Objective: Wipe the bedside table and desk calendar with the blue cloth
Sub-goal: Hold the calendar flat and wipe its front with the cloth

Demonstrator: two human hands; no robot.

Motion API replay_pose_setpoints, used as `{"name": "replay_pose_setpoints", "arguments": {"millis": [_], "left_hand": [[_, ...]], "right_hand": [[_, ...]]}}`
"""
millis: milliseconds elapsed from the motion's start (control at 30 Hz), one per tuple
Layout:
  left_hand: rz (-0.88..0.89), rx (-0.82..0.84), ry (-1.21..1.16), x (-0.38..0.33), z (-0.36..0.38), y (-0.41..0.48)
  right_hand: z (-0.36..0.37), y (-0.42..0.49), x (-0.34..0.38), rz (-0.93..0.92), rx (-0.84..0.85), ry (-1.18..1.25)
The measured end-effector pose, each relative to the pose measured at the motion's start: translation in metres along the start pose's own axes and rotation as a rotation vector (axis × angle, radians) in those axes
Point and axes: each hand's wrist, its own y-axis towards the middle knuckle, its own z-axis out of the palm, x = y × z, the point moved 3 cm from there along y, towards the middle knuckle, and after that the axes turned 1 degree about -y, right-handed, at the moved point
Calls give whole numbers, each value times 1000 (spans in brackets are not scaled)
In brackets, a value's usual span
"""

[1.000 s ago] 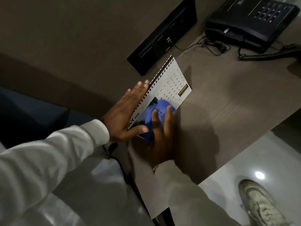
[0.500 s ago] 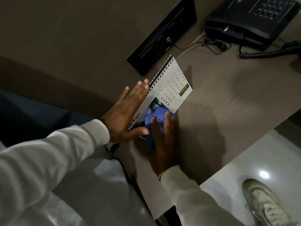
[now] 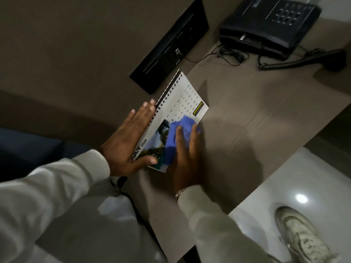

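A white spiral-bound desk calendar [image 3: 182, 103], with a July page and a palm-tree photo, lies on the brown bedside table [image 3: 256, 114]. My left hand [image 3: 127, 141] lies flat along its spiral edge, fingers straight, with the thumb pressed onto the calendar's near corner. My right hand [image 3: 185, 158] presses the crumpled blue cloth [image 3: 176, 135] onto the lower part of the page, covering part of the photo and the date grid. Both sleeves are white.
A black desk telephone [image 3: 269, 25] sits at the table's far end with its coiled cord and handset [image 3: 303, 59] lying beside it. A black socket panel [image 3: 169, 48] is set in the wall. A pale shoe [image 3: 302, 238] stands on the glossy floor to the right.
My right hand has slid the blue cloth back up the page towards the date grid after drawing it down. My left hand still holds the calendar in the same place.
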Motion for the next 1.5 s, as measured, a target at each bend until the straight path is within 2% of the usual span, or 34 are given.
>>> {"name": "replay_pose_setpoints", "arguments": {"millis": [33, 100, 200, 267, 400, 467, 533, 600, 733, 833, 933, 1100, 1233, 1433, 1500], "left_hand": [[1, 2, -2, -1, 0, 1], [-11, 11, -20, -1, 0, 0], [2, 15, -4, 2, 0, -1], [15, 17, 7, 4, 1, 0], [5, -3, -4, 3, 2, -1], [3, -2, -2, 2, 2, -1], [4, -6, -8, 2, 2, -1], [16, -10, -21, 2, 2, -1], [28, -16, -21, 3, 4, -1], [25, -15, -8, 5, 4, -1], [12, -17, -7, 6, 4, -1], [-34, -32, -33, 6, 6, -1], [-77, -64, -54, 5, 8, -5], [-83, -19, 90, 11, 4, -3], [-100, 4, 133, 13, 2, -4]], "right_hand": [[3, -8, 4, 14, 50, 30], [2, -10, 17, -17, 41, 94], [-9, 19, 30, -118, -128, 263], [-19, 47, 20, -119, -226, 261], [-22, 45, -3, 5, -185, 115], [-15, 22, -6, 1, -19, 13], [-8, 8, -3, -13, 91, 51], [-12, 12, 11, -61, 61, 99], [-28, 47, 30, -155, -125, 218], [-37, 80, 20, -78, -95, 152], [-37, 77, 7, 25, -111, 95], [-22, 26, 8, 87, -35, -150], [-6, -7, 16, 141, 271, -11], [-57, -17, 20, -89, 487, 7], [-91, -3, 17, -103, 458, -85]]}}
